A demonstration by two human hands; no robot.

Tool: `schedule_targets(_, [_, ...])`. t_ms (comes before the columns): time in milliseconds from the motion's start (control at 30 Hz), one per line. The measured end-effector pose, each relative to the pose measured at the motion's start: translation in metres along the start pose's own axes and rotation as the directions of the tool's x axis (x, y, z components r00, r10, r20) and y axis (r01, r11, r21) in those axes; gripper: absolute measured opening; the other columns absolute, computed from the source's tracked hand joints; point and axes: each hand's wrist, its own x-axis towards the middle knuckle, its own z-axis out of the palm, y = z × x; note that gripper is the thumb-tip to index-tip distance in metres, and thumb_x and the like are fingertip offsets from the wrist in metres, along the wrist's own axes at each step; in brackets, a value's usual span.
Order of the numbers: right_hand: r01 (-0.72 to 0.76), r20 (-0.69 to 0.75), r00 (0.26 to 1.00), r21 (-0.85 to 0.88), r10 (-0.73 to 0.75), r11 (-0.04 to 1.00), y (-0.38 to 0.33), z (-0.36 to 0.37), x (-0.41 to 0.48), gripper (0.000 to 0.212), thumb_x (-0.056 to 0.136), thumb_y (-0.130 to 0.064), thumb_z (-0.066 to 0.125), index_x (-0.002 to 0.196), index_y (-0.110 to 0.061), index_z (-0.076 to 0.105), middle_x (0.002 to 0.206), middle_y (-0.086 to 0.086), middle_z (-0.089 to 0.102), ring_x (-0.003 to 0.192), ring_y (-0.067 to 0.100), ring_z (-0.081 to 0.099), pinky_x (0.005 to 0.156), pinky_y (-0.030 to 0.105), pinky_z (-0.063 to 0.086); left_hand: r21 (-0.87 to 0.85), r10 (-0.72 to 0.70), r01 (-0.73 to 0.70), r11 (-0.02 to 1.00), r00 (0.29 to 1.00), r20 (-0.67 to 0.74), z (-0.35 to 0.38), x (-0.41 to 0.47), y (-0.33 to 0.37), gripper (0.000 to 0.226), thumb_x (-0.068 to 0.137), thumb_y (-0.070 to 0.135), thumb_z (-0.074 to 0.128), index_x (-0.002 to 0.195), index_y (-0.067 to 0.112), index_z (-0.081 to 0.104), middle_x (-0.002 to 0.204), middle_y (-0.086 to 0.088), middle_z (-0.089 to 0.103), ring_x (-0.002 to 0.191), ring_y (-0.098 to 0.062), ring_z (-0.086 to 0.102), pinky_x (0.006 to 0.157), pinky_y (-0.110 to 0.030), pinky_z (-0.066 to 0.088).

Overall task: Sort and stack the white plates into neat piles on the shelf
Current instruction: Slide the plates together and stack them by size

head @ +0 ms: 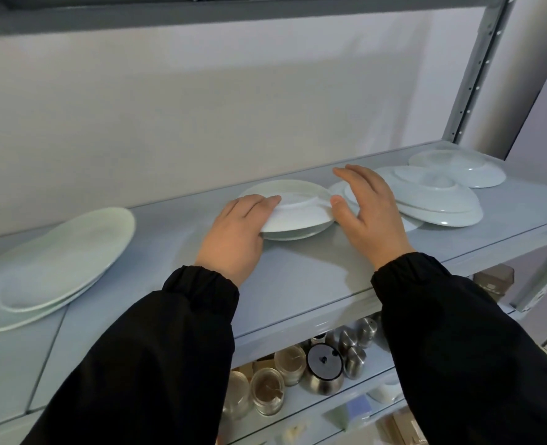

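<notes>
Mid-stacking, looked like: left hand [233,232] gripped the left rim of the upturned plate [297,210] midway along the shelf [297,281], right hand [368,213] hung spread beside its right rim, so next was probably squaring it, then the overlapped plates [435,200] by the right end.

The left plates [57,258] lie at the shelf's [297,274] left end. The middle pile [297,213] sits between the left hand [233,236] and the right hand [370,213]. The right plates [439,200] overlap beside the right hand. Jars [267,391] stand on the lower shelf [362,380].
</notes>
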Motion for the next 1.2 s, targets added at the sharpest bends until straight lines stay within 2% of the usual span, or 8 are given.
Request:
schedule_targets(300, [-0.029, -0.043, 0.999, 0.106, 0.033, 0.994, -0.031, 0.013, -0.006, 0.052, 0.099, -0.043, 0.035, 0.140, -0.018, 0.053, 0.140, 0.002, 0.052, 0.132, 0.016, 0.044, 0.109, 0.037, 0.037, -0.196, -0.093, 0.053, 0.979, 0.975, -0.201, -0.036, -0.031, -0.032, 0.062, 0.085, -0.011, 0.045, 0.138, 0.021, 0.054, 0.130, 0.001, 0.056, 0.118, -0.009, 0.047, 0.096, -0.003, 0.028])
schedule_targets(467, [0.007, 0.049, 0.999, 0.076, -0.011, 0.997, -0.066, 0.043, -0.009, 0.053, 0.098, -0.044, 0.035, 0.140, -0.017, 0.053, 0.140, 0.000, 0.053, 0.132, 0.016, 0.044, 0.108, 0.031, 0.035, -0.326, -0.193, 0.070, 0.943, 0.912, -0.362, -0.066, -0.049, -0.043, 0.043, 0.098, 0.001, 0.045, 0.134, 0.021, 0.057, 0.122, 0.026, 0.052, 0.112, 0.015, 0.043, 0.097, -0.005, 0.031])
schedule_targets(633, [0.045, 0.112, 0.992, 0.125, -0.059, 0.991, -0.105, 0.071, -0.018, 0.053, 0.097, -0.044, 0.036, 0.138, -0.017, 0.055, 0.142, 0.001, 0.052, 0.134, 0.017, 0.043, 0.112, 0.033, 0.033, -0.533, -0.439, 0.167, 0.830, 0.784, -0.439, -0.110, -0.069, -0.055, 0.034, 0.102, 0.016, 0.047, 0.123, 0.042, 0.051, 0.111, 0.020, 0.063, 0.100, 0.006, 0.057, 0.089, -0.011, 0.043])
schedule_targets(733, [0.084, 0.135, 0.985, 0.140, -0.103, 0.987, -0.134, 0.087, -0.022, 0.053, 0.097, -0.043, 0.036, 0.138, -0.016, 0.056, 0.140, 0.001, 0.053, 0.132, 0.015, 0.044, 0.110, 0.027, 0.031, -0.698, -0.625, 0.206, 0.686, 0.657, -0.421, -0.138, -0.085, -0.083, 0.025, 0.100, 0.022, 0.050, 0.121, 0.034, 0.056, 0.105, 0.023, 0.066, 0.098, 0.011, 0.060, 0.084, -0.011, 0.047])
schedule_targets(833, [0.115, 0.152, 0.978, 0.173, -0.142, 0.978, -0.162, 0.103, -0.029, 0.051, 0.097, -0.043, 0.038, 0.137, -0.018, 0.056, 0.140, 0.001, 0.052, 0.132, 0.013, 0.043, 0.109, 0.027, 0.031, -0.773, -0.726, 0.219, 0.595, 0.559, -0.400, -0.168, -0.105, -0.120, 0.027, 0.097, 0.025, 0.050, 0.122, 0.033, 0.057, 0.110, 0.017, 0.068, 0.100, 0.003, 0.063, 0.087, -0.020, 0.050])
schedule_targets(1000, [0.174, 0.185, 0.960, 0.204, -0.212, 0.963, -0.207, 0.134, -0.038, 0.051, 0.097, -0.044, 0.039, 0.137, -0.019, 0.056, 0.141, 0.003, 0.052, 0.132, 0.015, 0.044, 0.109, 0.032, 0.035, -0.851, -0.825, 0.249, 0.463, 0.473, -0.310, -0.199, -0.142, -0.180, 0.042, 0.092, 0.015, 0.049, 0.128, 0.035, 0.055, 0.116, 0.013, 0.067, 0.107, -0.010, 0.064, 0.085, -0.031, 0.054])
schedule_targets(1067, [0.179, 0.202, 0.953, 0.223, -0.225, 0.958, -0.222, 0.147, -0.039, 0.051, 0.097, -0.044, 0.039, 0.137, -0.018, 0.056, 0.141, 0.003, 0.052, 0.132, 0.016, 0.044, 0.109, 0.031, 0.033, -0.897, -0.851, 0.244, 0.370, 0.477, -0.221, -0.204, -0.151, -0.199, 0.048, 0.089, 0.009, 0.048, 0.130, 0.034, 0.053, 0.118, 0.006, 0.065, 0.109, -0.019, 0.063, 0.077, -0.035, 0.055])
schedule_targets(1200, [0.206, 0.217, 0.940, 0.249, -0.262, 0.946, -0.247, 0.169, -0.037, 0.050, 0.097, -0.045, 0.040, 0.137, -0.018, 0.056, 0.139, 0.002, 0.053, 0.131, 0.014, 0.044, 0.109, 0.028, 0.033, -0.916, -0.814, 0.261, 0.304, 0.572, -0.107, -0.208, -0.160, -0.220, 0.053, 0.089, 0.002, 0.047, 0.134, 0.028, 0.049, 0.121, -0.002, 0.063, 0.108, -0.027, 0.063, 0.069, -0.039, 0.056])
